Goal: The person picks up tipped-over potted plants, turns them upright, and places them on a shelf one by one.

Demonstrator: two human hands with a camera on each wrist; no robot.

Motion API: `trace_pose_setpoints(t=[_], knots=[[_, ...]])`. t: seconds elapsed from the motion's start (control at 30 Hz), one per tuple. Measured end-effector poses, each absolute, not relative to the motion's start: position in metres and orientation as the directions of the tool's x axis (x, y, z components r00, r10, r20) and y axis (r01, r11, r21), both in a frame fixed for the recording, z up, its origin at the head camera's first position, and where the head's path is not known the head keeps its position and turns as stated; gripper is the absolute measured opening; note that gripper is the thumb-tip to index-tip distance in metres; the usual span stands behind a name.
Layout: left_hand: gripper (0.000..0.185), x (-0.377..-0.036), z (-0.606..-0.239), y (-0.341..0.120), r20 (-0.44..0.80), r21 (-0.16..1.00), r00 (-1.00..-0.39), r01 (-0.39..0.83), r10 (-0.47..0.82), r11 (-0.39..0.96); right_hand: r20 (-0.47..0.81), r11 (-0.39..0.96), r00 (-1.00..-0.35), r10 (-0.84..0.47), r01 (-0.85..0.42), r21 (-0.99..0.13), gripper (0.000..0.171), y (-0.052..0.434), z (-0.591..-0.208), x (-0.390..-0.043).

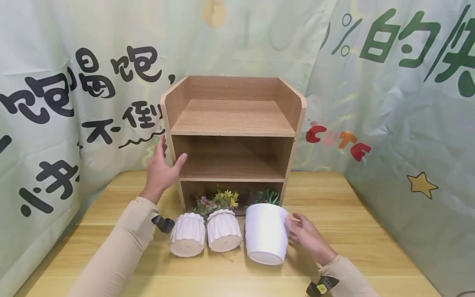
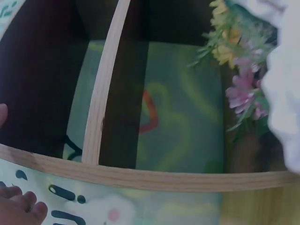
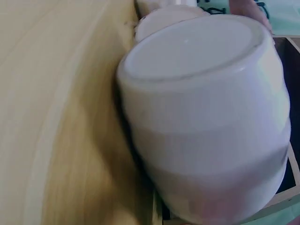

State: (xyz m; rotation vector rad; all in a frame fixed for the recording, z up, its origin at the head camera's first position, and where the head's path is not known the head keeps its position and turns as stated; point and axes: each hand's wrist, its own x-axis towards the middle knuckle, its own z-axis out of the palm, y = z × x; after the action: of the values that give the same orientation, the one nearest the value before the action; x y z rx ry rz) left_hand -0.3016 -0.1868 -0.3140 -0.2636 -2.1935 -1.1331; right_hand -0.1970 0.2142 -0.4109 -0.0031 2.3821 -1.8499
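- Nearest to me, two beige sleeves reach over the pale wood table toward a small wooden shelf, a dark device strapped at each wrist.
- In front of the shelf's right half, a big white pot lies tipped on its side, base toward the person, green leaves toward the shelf.
- The right hand touches that pot's outer side; I cannot tell whether its fingers clamp it.
- In front of the shelf's left half lie two small ribbed pots, also bases outward, side by side.
- Their pink flowers and yellow flowers point at the shelf's bottom opening; how far in, I can't make out.
- The left hand is at the shelf's left side panel, thumb spread well away from the fingers, holding nothing; contact with the panel is unclear.
- Behind the shelf hangs a pale green printed cloth, with a yellow star off to the shelf's right.
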Motion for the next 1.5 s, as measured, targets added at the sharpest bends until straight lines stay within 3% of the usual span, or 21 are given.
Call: trace_pose_setpoints(t=[0.27, 0.47, 0.67, 0.8, 1.5], knots=[[0.086, -0.324, -0.304, -0.184, 0.620, 0.652, -0.775, 0.419, -0.126, 0.631, -0.170, 0.146, -0.978, -0.122, 0.151, -0.978, 0.079, 0.213, -0.412, -0.194], [0.073, -0.333, -0.296, -0.180, 0.639, 0.665, -0.755, 0.448, -0.145, 0.597, -0.178, 0.117, -0.973, -0.145, 0.162, -0.980, 0.081, 0.210, -0.415, -0.196], [0.052, -0.335, -0.296, -0.177, 0.549, 0.740, -0.828, 0.417, -0.115, 0.528, -0.225, 0.094, -0.962, -0.153, 0.212, -0.973, 0.081, 0.207, -0.419, -0.197], [0.050, -0.333, -0.296, -0.176, 0.484, 0.785, -0.867, 0.369, -0.122, 0.497, -0.244, 0.104, -0.957, -0.159, 0.230, -0.968, 0.085, 0.203, -0.422, -0.200], [0.042, -0.334, -0.299, -0.176, 0.507, 0.783, -0.852, 0.391, -0.131, 0.484, -0.255, 0.053, -0.936, -0.242, 0.250, -0.967, 0.085, 0.205, -0.418, -0.199]])
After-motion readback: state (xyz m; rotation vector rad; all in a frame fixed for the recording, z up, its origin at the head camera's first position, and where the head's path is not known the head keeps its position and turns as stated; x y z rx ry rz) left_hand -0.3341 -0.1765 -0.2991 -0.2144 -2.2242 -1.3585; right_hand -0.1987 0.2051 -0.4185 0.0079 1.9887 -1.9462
